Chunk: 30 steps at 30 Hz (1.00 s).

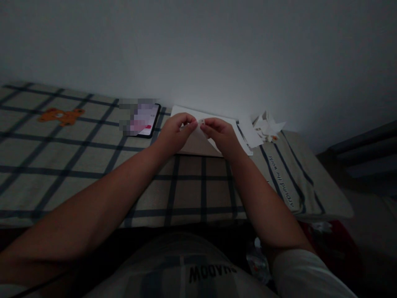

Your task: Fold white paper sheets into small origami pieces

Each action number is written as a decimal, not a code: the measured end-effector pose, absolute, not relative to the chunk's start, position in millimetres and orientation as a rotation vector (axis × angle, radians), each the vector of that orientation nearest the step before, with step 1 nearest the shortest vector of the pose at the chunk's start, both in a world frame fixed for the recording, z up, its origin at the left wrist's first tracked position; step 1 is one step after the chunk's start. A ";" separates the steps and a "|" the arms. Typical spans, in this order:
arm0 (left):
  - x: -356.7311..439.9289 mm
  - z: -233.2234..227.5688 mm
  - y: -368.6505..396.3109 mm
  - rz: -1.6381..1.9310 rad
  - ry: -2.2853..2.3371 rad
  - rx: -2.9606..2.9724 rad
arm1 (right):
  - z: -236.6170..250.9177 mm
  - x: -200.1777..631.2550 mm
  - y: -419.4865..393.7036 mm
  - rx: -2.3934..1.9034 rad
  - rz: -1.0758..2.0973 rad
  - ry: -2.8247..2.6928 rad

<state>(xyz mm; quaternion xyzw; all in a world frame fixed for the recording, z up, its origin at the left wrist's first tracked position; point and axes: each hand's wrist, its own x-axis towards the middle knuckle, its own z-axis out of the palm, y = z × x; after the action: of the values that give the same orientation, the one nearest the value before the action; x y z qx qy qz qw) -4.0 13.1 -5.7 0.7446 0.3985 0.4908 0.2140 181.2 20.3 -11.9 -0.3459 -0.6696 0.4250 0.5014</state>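
Note:
My left hand (176, 131) and my right hand (222, 134) meet near the middle of the table, thumbs and forefingers pinched. Between the fingertips is a small white piece of paper (201, 122) with tiny dark marks; most of it is covered by the fingers. Directly below the hands lies a flat board or pad (198, 145), brownish in the shade. White paper sheets (186, 110) spread behind it and to its right, partly hidden by my right hand.
A phone (145, 122) with a lit screen, partly blurred out, lies to the left. Cut and folded paper scraps (267, 126) pile up at the right by the wall. The checked tablecloth (93, 165) bears an orange bear print. Below the right edge is a red container (338, 244).

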 end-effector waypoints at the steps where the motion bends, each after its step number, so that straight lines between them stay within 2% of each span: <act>1: -4.0 -5.7 13.0 1.360 1.115 2.060 | -12.0 181.5 20.5 -0.844 1.029 -1.620; 30: -3.8 3.2 6.8 1.290 1.175 2.041 | -12.0 184.0 20.8 -0.830 1.023 -1.702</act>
<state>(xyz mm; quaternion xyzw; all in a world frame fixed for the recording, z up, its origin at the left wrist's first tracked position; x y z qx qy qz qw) -3.8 6.8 3.2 0.7402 0.4263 0.4681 0.2262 184.0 20.8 -12.0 -0.3396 -0.6959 0.4185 0.4747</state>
